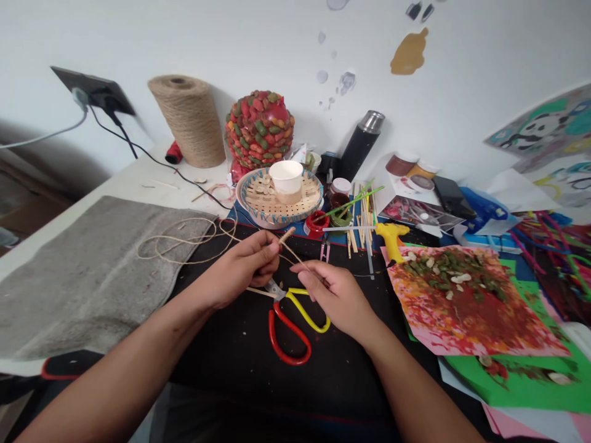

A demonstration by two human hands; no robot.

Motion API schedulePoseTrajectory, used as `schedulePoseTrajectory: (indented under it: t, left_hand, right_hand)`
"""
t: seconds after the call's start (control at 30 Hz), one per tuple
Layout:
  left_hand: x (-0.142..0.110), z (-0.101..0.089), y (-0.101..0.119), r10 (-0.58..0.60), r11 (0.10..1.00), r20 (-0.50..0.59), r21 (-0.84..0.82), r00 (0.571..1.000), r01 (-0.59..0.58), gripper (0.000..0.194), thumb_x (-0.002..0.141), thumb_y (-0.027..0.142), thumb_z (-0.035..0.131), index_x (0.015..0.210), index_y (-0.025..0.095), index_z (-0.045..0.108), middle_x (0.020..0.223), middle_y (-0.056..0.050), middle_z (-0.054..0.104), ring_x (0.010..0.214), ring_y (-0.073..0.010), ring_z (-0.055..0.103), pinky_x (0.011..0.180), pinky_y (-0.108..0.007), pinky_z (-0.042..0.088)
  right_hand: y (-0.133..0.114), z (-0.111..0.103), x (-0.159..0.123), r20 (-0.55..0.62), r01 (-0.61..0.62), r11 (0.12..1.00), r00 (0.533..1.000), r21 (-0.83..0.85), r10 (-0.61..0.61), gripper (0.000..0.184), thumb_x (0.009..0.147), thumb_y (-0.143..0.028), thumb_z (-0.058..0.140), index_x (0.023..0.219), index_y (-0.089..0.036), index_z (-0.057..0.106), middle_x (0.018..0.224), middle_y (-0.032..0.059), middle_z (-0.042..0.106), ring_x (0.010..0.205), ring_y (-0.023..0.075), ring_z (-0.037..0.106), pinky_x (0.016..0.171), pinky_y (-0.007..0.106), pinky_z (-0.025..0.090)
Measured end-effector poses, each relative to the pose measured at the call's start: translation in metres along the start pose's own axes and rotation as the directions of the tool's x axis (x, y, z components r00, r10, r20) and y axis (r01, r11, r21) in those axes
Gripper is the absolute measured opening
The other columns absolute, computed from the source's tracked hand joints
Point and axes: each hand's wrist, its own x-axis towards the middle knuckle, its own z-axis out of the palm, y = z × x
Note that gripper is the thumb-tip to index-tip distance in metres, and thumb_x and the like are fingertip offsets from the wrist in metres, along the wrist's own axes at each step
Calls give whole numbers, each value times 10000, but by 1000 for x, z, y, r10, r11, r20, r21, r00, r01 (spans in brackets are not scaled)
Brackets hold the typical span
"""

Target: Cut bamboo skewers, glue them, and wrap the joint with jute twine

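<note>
My left hand is closed around a thin stick whose upper end is wrapped in twine. From that end a strand of twine runs across to my right hand, which pinches it between thumb and fingers. More loose twine lies in loops to the left of my left hand. Below both hands, scissors with one red and one yellow handle lie on the black mat; my left hand hides part of their blades.
A large twine spool stands at the back left, near a grey cloth. Behind my hands are a woven basket with a white cup, paint jars and sticks. A yellow glue gun lies by painted paper on the right.
</note>
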Motion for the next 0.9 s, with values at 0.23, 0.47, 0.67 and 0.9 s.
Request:
schedulePoseTrajectory:
  t: [0.23, 0.47, 0.67, 0.9]
  left_hand:
    - [2, -2, 0, 75, 994, -85, 91, 994, -67, 362, 901, 468, 776, 839, 160, 595, 722, 41, 478, 558, -63, 363, 505, -187, 284]
    - [3, -1, 1, 77, 996, -98, 47, 992, -73, 365, 883, 476, 792, 849, 154, 625, 709, 45, 437, 565, -68, 290, 494, -190, 233]
    - [1, -1, 0, 105, 994, -54, 23, 993, -104, 293, 934, 418, 753, 970, 156, 627, 687, 54, 466, 541, -66, 357, 487, -179, 300]
    - [0, 0, 2, 82, 996, -20, -31, 996, -82, 265, 944, 372, 749, 970, 180, 569, 655, 54, 506, 521, -69, 378, 459, -165, 302]
  right_hand:
    - [1, 0, -1, -118, 49, 999, 992, -11, -50, 317, 1071, -394, 553, 1094, -212, 811, 839, 35, 782, 772, 187, 731, 645, 271, 505]
    - [0, 2, 0, -65, 132, 986, 988, -107, -139, 271, 1077, -329, 558, 1076, -248, 816, 1018, 23, 842, 908, 198, 787, 825, 299, 575]
    - [3, 3, 1, -33, 142, 982, 989, -125, -147, 254, 1073, -299, 559, 1085, -264, 810, 1080, 17, 848, 996, 204, 799, 873, 313, 588]
    - [3, 3, 2, -8, 133, 979, 991, -154, -136, 257, 1071, -292, 559, 1078, -274, 815, 1099, 24, 847, 1017, 220, 797, 912, 356, 586]
